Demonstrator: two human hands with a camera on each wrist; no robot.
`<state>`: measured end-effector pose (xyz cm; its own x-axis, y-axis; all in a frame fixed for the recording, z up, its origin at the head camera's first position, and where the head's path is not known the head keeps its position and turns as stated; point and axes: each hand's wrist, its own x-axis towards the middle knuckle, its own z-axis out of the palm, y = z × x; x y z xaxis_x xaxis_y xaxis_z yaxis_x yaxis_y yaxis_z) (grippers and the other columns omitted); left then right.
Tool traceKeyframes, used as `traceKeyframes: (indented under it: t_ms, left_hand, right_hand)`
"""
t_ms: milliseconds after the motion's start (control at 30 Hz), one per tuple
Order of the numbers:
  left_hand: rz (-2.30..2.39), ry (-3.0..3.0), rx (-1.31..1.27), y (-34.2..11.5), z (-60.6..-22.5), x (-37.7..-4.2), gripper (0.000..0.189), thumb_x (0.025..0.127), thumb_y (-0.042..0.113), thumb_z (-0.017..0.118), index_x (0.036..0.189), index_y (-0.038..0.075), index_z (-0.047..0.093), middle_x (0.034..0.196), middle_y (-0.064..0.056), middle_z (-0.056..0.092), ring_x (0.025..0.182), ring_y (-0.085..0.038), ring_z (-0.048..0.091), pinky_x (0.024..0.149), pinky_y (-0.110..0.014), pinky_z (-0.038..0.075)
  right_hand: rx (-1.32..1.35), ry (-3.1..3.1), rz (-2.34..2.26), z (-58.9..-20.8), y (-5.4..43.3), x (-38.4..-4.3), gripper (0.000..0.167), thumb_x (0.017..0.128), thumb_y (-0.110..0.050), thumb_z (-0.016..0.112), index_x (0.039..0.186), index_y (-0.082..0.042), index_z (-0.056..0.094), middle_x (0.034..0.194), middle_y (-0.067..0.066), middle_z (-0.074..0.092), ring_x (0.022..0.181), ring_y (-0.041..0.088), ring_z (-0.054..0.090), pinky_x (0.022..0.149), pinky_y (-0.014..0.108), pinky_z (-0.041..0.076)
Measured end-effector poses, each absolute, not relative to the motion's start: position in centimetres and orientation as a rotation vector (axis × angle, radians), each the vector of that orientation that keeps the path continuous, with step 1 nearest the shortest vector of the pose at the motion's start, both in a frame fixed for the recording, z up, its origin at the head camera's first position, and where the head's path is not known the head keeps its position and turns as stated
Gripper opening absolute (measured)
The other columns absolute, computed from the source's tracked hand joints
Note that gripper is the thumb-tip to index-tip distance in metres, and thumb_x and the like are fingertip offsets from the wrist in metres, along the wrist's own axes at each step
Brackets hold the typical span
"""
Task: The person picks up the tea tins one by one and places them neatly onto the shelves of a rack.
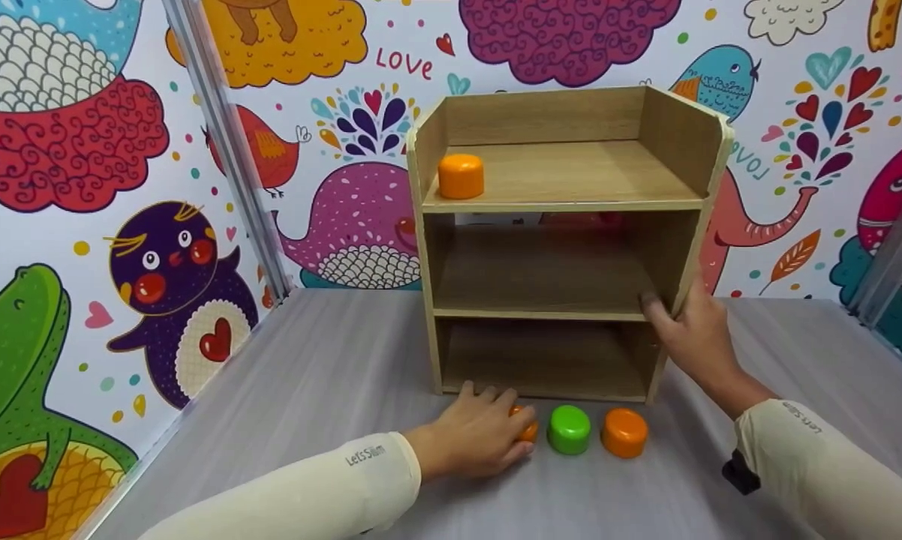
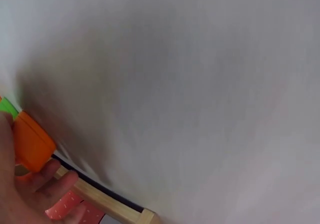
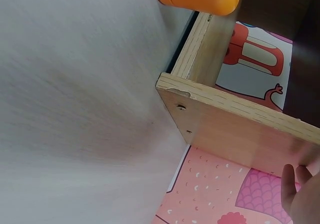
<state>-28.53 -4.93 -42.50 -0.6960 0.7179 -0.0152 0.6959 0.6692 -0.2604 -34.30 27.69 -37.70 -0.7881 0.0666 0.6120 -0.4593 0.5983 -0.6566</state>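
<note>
My left hand (image 1: 473,433) is on the table just in front of a small wooden shelf (image 1: 556,169). It pinches an orange rounded cylinder (image 1: 526,427) between thumb and fingers, partly covering it; the left wrist view shows this orange cylinder (image 2: 32,143) between them too. My right hand (image 1: 699,337) grips the shelf's right side panel, thumb at its front edge and fingers along the outer face. Right of the left hand stand a green rounded cylinder (image 1: 569,430) and another orange one (image 1: 624,433). One more orange cylinder (image 1: 461,177) sits on the shelf's top board, front left.
The shelf has a raised rim at its top and two compartments below, partly open at the back. Grey table surface (image 1: 331,352) surrounds it. Printed cartoon panels (image 1: 361,217) stand behind and to the left, with a metal post (image 1: 233,150) at their corner.
</note>
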Motion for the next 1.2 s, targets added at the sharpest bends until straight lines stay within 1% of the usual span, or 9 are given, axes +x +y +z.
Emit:
traceKeyframes:
  t_ms: [300, 533, 767, 1000, 1200]
  left_hand:
    - [0.353, -2.783, -1.207, -4.8, -42.6, -28.5, 0.044, 0.116, 0.055, 0.045, 0.146, 0.027, 0.058, 0.136, -0.005, 0.065, 0.128, -0.029, 0.066, 0.109, -0.061, 0.051]
    - [0.366, -2.761, -1.222, -4.4, -41.9, -28.6, 0.043, 0.117, 0.055, 0.043, 0.147, 0.027, 0.056, 0.135, -0.005, 0.064, 0.126, -0.03, 0.067, 0.111, -0.061, 0.05]
    - [0.383, -2.694, -1.232, -4.2, -41.3, -28.8, 0.048, 0.116, 0.056, 0.044, 0.152, 0.026, 0.056, 0.129, -0.003, 0.065, 0.116, -0.027, 0.069, 0.105, -0.056, 0.053]
    - [0.353, -2.725, -1.24, -3.9, -40.6, -29.0, 0.049, 0.116, 0.055, 0.044, 0.155, 0.027, 0.054, 0.131, -0.003, 0.065, 0.118, -0.028, 0.068, 0.107, -0.058, 0.052]
    - [0.365, -2.718, -1.229, -3.9, -40.2, -29.0, 0.048, 0.116, 0.054, 0.044, 0.154, 0.026, 0.055, 0.132, -0.004, 0.065, 0.118, -0.029, 0.068, 0.108, -0.058, 0.052]
  right_hand:
    - [0.3, -2.234, 1.189, -37.6, 27.7, -34.3, 0.072, 0.108, -0.03, 0.068, 0.165, -0.003, 0.033, 0.151, 0.03, 0.059, 0.13, 0.056, 0.064, 0.105, 0.075, 0.047]
    - [0.302, -2.228, 1.167, -37.5, 27.7, -34.3, 0.07, 0.109, -0.029, 0.067, 0.164, -0.003, 0.033, 0.149, 0.031, 0.06, 0.127, 0.057, 0.065, 0.101, 0.074, 0.049]
    - [0.325, -2.183, 1.124, -37.7, 27.5, -34.5, 0.07, 0.107, -0.023, 0.067, 0.166, -0.003, 0.034, 0.142, 0.032, 0.064, 0.121, 0.055, 0.069, 0.097, 0.072, 0.052]
    - [0.31, -2.218, 1.165, -37.5, 27.4, -34.2, 0.074, 0.108, -0.027, 0.068, 0.168, -0.006, 0.03, 0.152, 0.03, 0.058, 0.129, 0.058, 0.064, 0.1, 0.075, 0.048]
    - [0.307, -2.226, 1.173, -37.6, 27.5, -34.2, 0.075, 0.108, -0.028, 0.068, 0.168, -0.007, 0.029, 0.154, 0.029, 0.057, 0.13, 0.059, 0.063, 0.1, 0.075, 0.048]
